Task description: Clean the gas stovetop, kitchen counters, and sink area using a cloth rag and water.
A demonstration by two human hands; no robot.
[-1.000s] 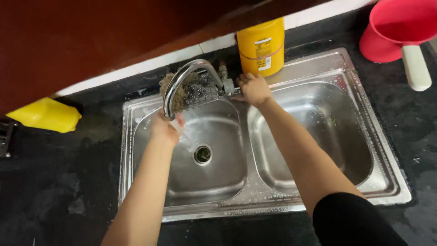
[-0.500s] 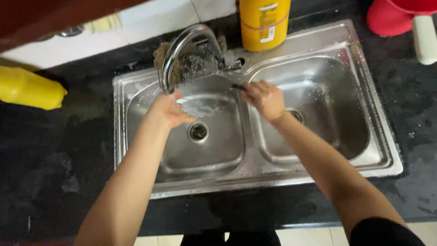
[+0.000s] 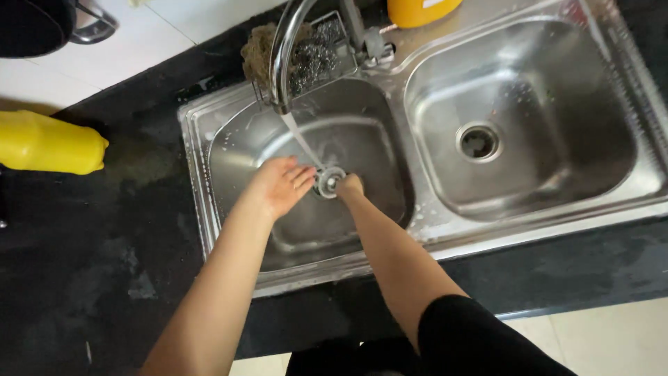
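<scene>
Both hands seen in left basin (image 3: 229, 150) of steel double sink, under stream from tap (image 3: 289, 49). Left hand (image 3: 278, 184) held flat, fingers together, pointing right toward drain (image 3: 328, 181). Right hand (image 3: 349, 186) curled beside drain, possibly pinching its rim; grip blurred. Spout arched forward, mouth aimed down. Scourer (image 3: 309, 59) set behind tap. Yellow bottle (image 3: 52, 143) laid on its side on counter, left.

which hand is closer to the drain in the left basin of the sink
Right. The right hand sits at the drain, touching its right edge. The left hand is open just to its left, fingertips near the rim under the water stream.
</scene>
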